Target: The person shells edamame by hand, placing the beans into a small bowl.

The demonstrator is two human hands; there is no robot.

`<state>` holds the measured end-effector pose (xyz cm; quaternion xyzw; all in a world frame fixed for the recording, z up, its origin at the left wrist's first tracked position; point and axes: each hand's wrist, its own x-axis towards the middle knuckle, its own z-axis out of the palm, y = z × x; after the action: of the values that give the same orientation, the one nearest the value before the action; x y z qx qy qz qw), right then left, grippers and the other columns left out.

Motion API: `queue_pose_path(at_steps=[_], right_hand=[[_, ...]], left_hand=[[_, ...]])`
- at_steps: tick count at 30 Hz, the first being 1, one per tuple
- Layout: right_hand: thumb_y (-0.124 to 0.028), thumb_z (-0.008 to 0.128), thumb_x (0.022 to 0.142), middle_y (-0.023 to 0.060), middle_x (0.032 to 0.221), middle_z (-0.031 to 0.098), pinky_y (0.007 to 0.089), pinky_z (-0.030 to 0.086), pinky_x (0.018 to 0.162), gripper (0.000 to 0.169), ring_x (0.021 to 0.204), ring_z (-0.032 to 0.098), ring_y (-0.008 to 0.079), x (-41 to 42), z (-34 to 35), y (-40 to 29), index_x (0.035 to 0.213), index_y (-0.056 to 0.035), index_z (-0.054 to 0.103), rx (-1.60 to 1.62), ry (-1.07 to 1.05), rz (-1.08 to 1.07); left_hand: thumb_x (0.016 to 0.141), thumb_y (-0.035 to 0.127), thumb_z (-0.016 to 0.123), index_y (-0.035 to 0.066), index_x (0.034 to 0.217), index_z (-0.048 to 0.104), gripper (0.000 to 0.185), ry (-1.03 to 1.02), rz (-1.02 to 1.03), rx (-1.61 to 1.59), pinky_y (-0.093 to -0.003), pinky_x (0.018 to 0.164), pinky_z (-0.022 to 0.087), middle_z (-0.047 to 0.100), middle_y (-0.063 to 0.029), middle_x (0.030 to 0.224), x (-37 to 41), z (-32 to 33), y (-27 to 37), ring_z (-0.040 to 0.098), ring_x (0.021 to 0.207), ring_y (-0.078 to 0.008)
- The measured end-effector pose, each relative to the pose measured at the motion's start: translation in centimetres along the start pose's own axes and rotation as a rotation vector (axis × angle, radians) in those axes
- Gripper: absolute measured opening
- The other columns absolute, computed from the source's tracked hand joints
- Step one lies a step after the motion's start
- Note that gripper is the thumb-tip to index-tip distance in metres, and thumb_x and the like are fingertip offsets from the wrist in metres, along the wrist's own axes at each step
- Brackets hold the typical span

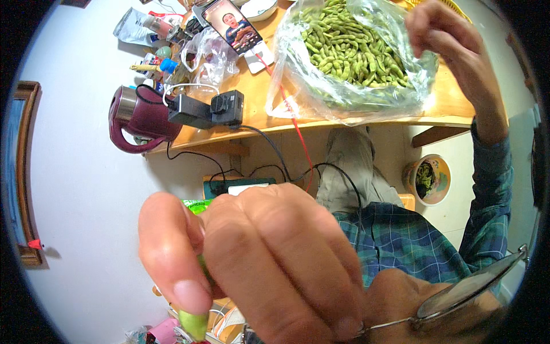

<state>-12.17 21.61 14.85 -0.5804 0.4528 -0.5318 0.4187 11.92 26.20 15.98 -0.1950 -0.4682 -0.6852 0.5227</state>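
Note:
Close below the camera is my left hand (275, 253), its thumb and bent fingers around a green soybean pod (193, 324). The pod's tip sticks out below the thumb, close to my mouth; the rest is mostly hidden by the hand. At the upper right my right hand (451, 41) is raised with curled fingers, over the right side of a clear plastic bag (296, 101). Whether it holds anything is hidden. Many green soybean pods (356, 47) lie in the opened bag on the wooden table (258, 116).
A phone (234, 28) showing a video stands behind the bag, with a red cable (300, 137) running over the table edge. A maroon kettle (150, 114) and black adapters (191, 112) are at the left. A bin (442, 180) with green scraps stands on the floor.

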Motion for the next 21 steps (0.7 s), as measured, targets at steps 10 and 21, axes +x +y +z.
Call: queue_pose_path(at_steps=[10, 21], right_hand=[[-0.033, 0.049, 0.091, 0.0007, 0.081, 0.061, 0.0202, 0.048, 0.059, 0.033, 0.067, 0.055, 0.0059, 10.3, 0.1, 12.0, 0.097, -0.0029, 0.060, 0.067, -0.159, 0.047], [-0.020, 0.062, 0.084, 0.0014, 0.076, 0.061, 0.0175, 0.043, 0.056, 0.021, 0.063, 0.054, 0.0050, 11.6, -2.9, 15.8, 0.093, -0.0013, 0.061, 0.274, 0.024, -0.081]], left_hand=[[0.083, 0.002, 0.057, 0.001, 0.096, 0.062, 0.015, 0.377, -0.173, 0.915, -0.0218, 0.067, 0.049, 0.063, -0.0043, 0.085, 4.6, -20.3, -12.7, 0.057, 0.074, -0.0088], [0.079, 0.001, 0.060, -0.004, 0.089, 0.062, 0.011, 0.350, -0.322, 0.860, -0.0209, 0.061, 0.049, 0.064, -0.0067, 0.077, 7.6, -23.6, -16.7, 0.059, 0.065, -0.0095]])
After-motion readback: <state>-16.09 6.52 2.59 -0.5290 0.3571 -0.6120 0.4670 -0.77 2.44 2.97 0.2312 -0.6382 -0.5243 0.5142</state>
